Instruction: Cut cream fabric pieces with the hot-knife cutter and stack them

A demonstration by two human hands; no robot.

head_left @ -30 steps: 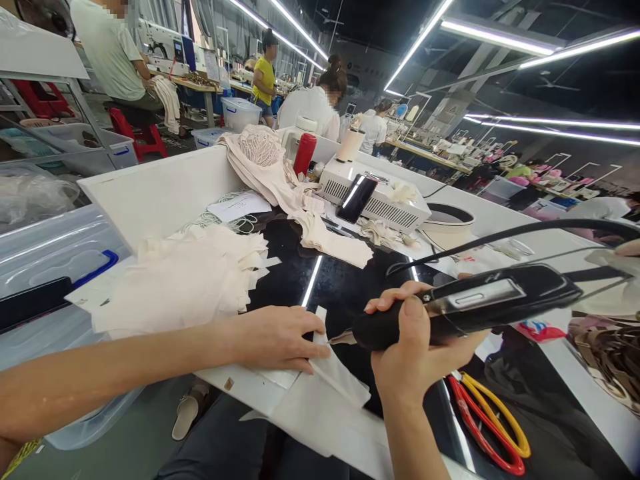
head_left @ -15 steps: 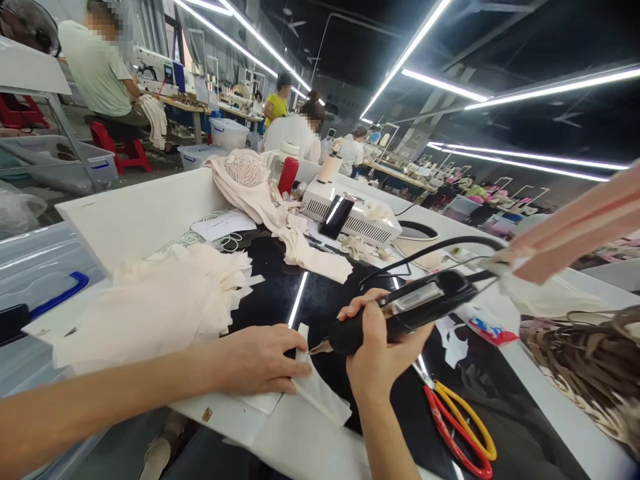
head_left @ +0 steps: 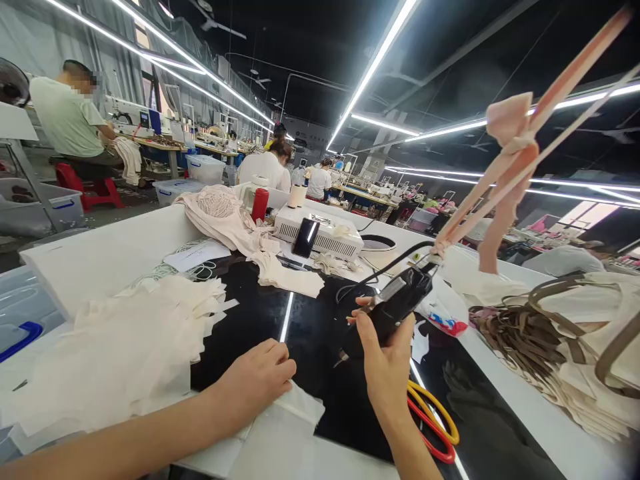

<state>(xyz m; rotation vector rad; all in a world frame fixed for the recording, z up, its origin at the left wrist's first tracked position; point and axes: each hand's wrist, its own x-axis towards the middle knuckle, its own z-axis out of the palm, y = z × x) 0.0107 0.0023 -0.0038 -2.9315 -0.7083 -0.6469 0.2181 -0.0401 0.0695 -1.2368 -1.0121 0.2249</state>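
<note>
My right hand (head_left: 387, 360) is wrapped round a black handheld tool (head_left: 395, 310), which hangs from pink fabric strips (head_left: 510, 160). The tool's thin metal tip points down and left, above the black glossy sheet (head_left: 320, 347) and apart from the cloth. My left hand (head_left: 257, 380) has its fingers curled together at the upper end of a small cream cloth piece (head_left: 303, 407) by the near edge of the sheet. To the left lies a spread pile of cream cloth pieces (head_left: 120, 347). Scissors with red and yellow handles (head_left: 433, 423) lie beside my right wrist.
A white box device (head_left: 320, 230), a phone (head_left: 305, 237), a red thread spool (head_left: 260, 205) and bunched cloth (head_left: 215, 207) stand at the back. Brown straps (head_left: 525, 333) lie at the right. Several people sit at machines beyond, one in a pale green shirt (head_left: 67, 120).
The tool in my right hand has lifted away from the cloth piece and tilted more upright. My left hand's fingers have curled in at the cloth. The whole view has shifted.
</note>
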